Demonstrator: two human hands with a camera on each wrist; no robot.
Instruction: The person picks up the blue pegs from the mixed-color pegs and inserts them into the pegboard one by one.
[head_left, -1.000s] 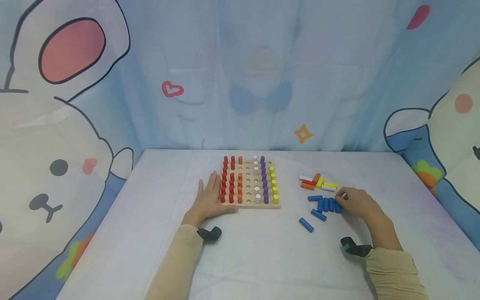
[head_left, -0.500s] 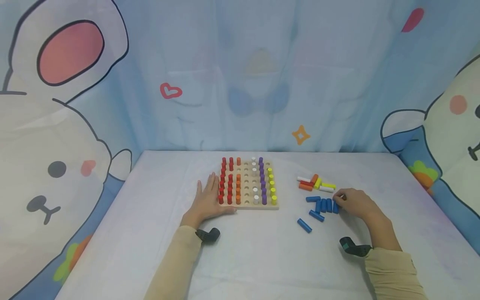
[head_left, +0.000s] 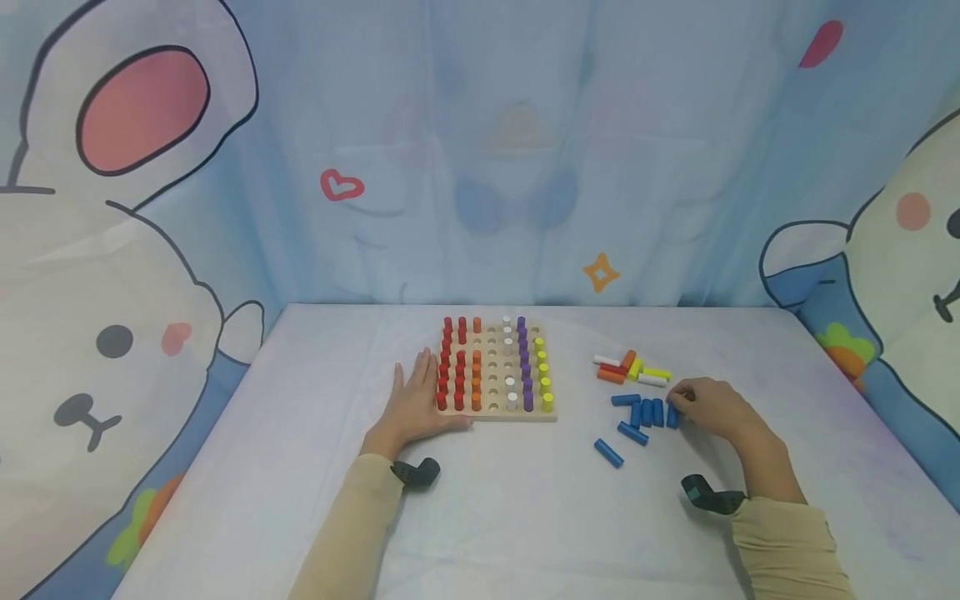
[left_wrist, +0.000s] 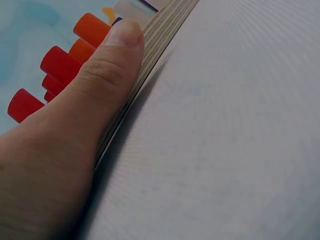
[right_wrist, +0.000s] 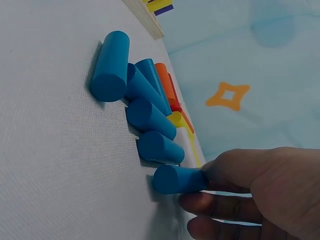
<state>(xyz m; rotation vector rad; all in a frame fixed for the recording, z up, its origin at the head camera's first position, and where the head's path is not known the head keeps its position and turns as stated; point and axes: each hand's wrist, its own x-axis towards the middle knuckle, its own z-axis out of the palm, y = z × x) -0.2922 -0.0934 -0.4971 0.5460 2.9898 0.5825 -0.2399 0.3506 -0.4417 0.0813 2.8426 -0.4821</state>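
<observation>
A wooden pegboard (head_left: pixel 501 412) lies on the table, with columns of red, orange, white, purple and yellow pegs standing in it and a column of bare holes in the middle. My left hand (head_left: pixel 414 404) rests against its left side, fingers straight, and the thumb (left_wrist: pixel 107 70) lies along the front edge. At the right, my right hand (head_left: pixel 712 407) pinches the end of a blue peg (right_wrist: pixel 176 179) between thumb and fingers; this peg lies low, at or just above the cloth. Several other blue pegs (right_wrist: pixel 151 118) lie just left of it.
Behind the blue pegs is a small pile of loose orange, red, yellow and white pegs (head_left: pixel 611 377). One blue peg (head_left: pixel 608 452) lies apart, nearer the front. A printed curtain (head_left: pixel 517 250) hangs behind the white-covered table (head_left: pixel 540 517).
The pinched blue peg has shifted slightly right, away from its neighbour, and stands straighter in line with the row. My left hand stays against the pegboard. The head view has shifted slightly.
</observation>
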